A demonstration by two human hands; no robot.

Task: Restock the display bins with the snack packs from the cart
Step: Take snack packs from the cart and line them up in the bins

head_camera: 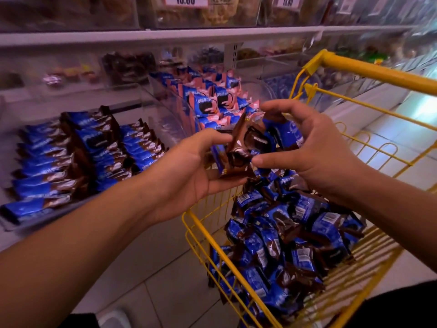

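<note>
Above the yellow cart, both my hands grip snack packs.
Left hand and right hand clutch the bundle; more packs fill the cart beside the display bins.

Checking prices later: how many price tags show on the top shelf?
3: one price tag left of centre, a second right of it, a third blurred further right; others may be cropped.
</note>
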